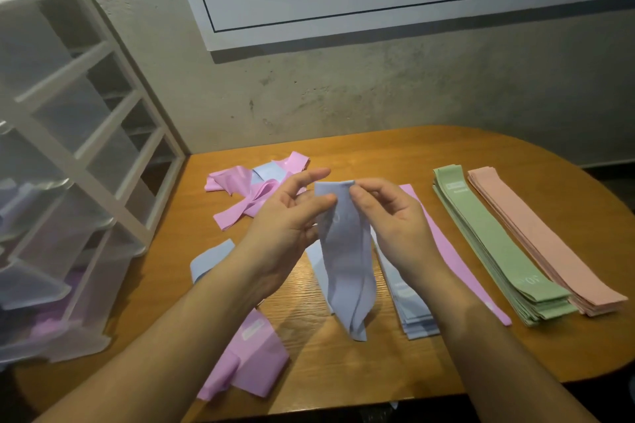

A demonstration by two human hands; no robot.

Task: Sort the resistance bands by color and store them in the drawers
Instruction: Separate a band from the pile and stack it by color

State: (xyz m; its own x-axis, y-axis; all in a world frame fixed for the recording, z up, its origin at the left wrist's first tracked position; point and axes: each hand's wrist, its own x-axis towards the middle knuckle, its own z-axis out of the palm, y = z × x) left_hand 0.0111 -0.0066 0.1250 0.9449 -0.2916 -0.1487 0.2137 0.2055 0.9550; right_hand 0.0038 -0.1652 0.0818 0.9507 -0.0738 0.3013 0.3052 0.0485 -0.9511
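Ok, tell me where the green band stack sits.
In the head view, the green band stack lies right on the table, between a pink band and the peach stack.

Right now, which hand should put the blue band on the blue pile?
Probably the right hand. Its fingers already pinch the top of the blue band, and the blue pile lies just below that wrist. The left hand is on the far side, nearer the drawers.

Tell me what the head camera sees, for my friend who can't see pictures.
Two hands, left hand and right hand, pinch the top of a light blue band above a wooden table. Neat green stack and peach stack lie right; loose pink bands left, beside white drawers.
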